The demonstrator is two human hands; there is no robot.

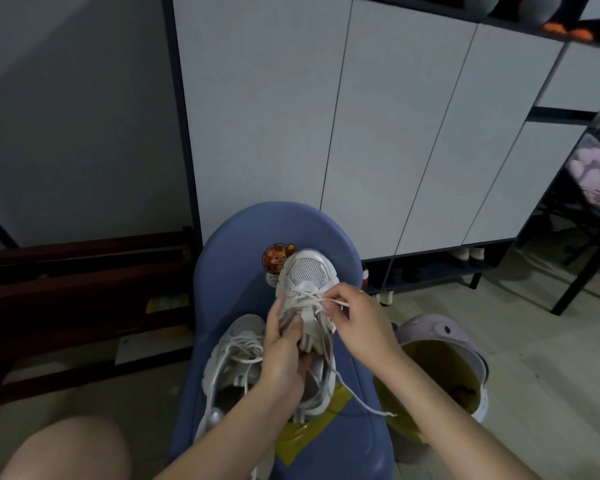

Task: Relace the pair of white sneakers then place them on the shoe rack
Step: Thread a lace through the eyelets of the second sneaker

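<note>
Cabinet doors [378, 116], flat pale panels in a dark frame, fill the scene from 11 to 2 o'clock. Below them, at centre, a smooth blue plastic stool [236, 258] with a rounded outline carries both sneakers; strips of glossy yellow tape [303, 433] cross its surface toward 6 o'clock. At 4 o'clock stands a round lilac bucket [440, 336] with a yellowish lining. At 9 o'clock runs a dark wooden rack [84, 271] of long slats.

One white sneaker [309, 271], mesh-toed with a chunky sole, points toward 12 o'clock on the stool. The second sneaker [236, 355] lies touching it at 7 o'clock, its flat laces loose and tangled. The left hand [284, 355] curls around the first sneaker's tongue and collar, thumb pressed on the tongue. The right hand [364, 323] pinches a flat white lace [329, 301] between thumb and forefinger, seemingly over the upper eyelets, though blur hides which one. The lace's other end trails limp toward 5 o'clock. A round cartoon sticker [278, 258] sits by the toe.
</note>
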